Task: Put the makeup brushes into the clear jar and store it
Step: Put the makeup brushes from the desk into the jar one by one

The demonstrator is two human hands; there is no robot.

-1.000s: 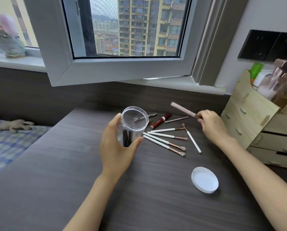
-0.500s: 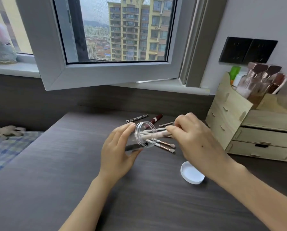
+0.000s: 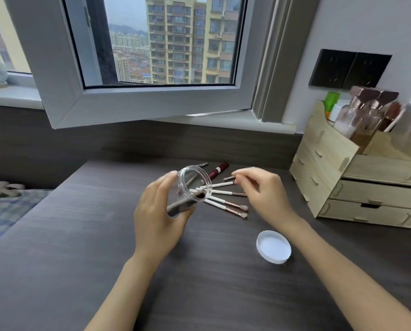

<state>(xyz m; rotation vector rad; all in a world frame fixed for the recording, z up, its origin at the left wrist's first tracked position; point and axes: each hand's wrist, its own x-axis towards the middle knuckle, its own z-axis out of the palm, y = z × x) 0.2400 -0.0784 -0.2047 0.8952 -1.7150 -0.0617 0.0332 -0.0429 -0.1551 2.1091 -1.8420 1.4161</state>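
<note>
My left hand grips the clear jar, tilted with its open mouth facing right and up. A brush lies inside the jar with its dark bristles near the mouth. Several white-handled makeup brushes lie fanned on the dark desk just right of the jar. My right hand hovers over them, blurred, fingers apart and holding nothing. The jar's white lid rests upside down on the desk, nearer to me and to the right.
A dark red lipstick tube and a metal clip lie behind the brushes. A wooden drawer organiser with bottles stands at the right. An open window sash overhangs the desk's back. A bed with checked cover is at left.
The jar went from upright to tilted toward the right. My right hand carried a pink-handled brush to the jar's mouth, let it go inside, and drew back over the brushes on the desk.
</note>
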